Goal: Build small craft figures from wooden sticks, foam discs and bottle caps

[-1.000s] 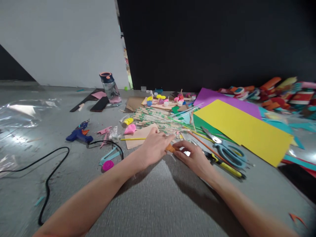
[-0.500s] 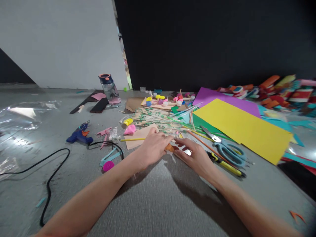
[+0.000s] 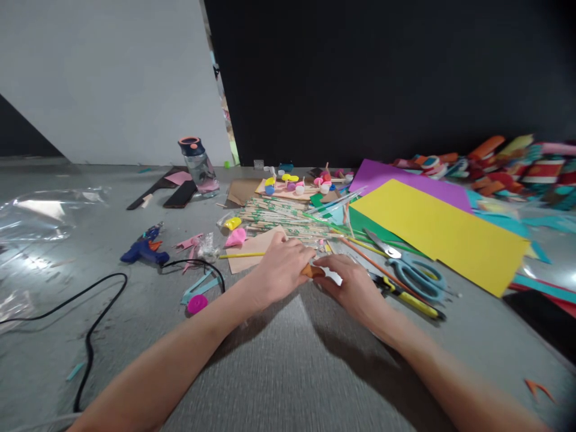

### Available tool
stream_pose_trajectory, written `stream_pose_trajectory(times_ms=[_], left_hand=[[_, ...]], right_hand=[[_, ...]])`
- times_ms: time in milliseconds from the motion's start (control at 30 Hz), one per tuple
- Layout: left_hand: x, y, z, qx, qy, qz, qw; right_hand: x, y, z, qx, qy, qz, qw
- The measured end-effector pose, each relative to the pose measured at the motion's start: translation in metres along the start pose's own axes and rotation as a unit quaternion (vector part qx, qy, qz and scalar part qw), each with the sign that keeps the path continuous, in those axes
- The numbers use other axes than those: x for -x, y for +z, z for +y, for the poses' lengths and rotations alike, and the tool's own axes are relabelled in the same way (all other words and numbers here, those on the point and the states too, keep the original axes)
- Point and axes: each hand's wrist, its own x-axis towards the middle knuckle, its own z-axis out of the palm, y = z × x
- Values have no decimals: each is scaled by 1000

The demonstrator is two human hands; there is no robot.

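Between my two hands is a small orange piece (image 3: 314, 272), curled or rolled in look; its exact kind I cannot make out. The fingers of my left hand (image 3: 284, 267) are closed on its left end. From the right, my right hand (image 3: 353, 281) pinches its other end with curved fingers and thumb. A pale pink sheet (image 3: 245, 255) lies behind my left hand, with a thin yellow stick (image 3: 240, 255) across it. Just beyond my right hand are a yellow box cutter (image 3: 414, 303) and blue-handled scissors (image 3: 407, 267).
A blue glue gun (image 3: 144, 251) with a black cord (image 3: 90, 336) lies at left, near a water bottle (image 3: 198, 168). Wrapped sticks (image 3: 283, 216) and small paint pots (image 3: 299, 188) are behind my hands. Yellow (image 3: 441, 231) and purple sheets (image 3: 405, 182) spread at right.
My right hand's fingers have curled in closer around the right end of the orange piece. My left hand keeps its hold almost unmoved. The view has shifted slightly.
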Motion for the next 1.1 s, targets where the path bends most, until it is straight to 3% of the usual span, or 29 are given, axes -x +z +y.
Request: stream_pose_trajectory(times_ms=[300,433,633,767,933,1100], left_hand=[[-1,3,-1,2,-9,-24,1000],[0,2,-4,10,-2,-3,1000],[12,-34,4,173,-42,87,980],[24,-56,16,230,-69,110,965],[44,-74,23,296,-54,131,945],[61,-88,33,344,-71,226,909]], right_hand=[[0,1,-1,-28,53,-20,998],[0,4,-3,-72,78,-15,994],[-4,-15,-22,-281,90,34,955],[-2,-28,-35,-330,77,35,940],[2,-41,-46,-422,59,28,904],[10,-56,-63,-456,41,18,889]])
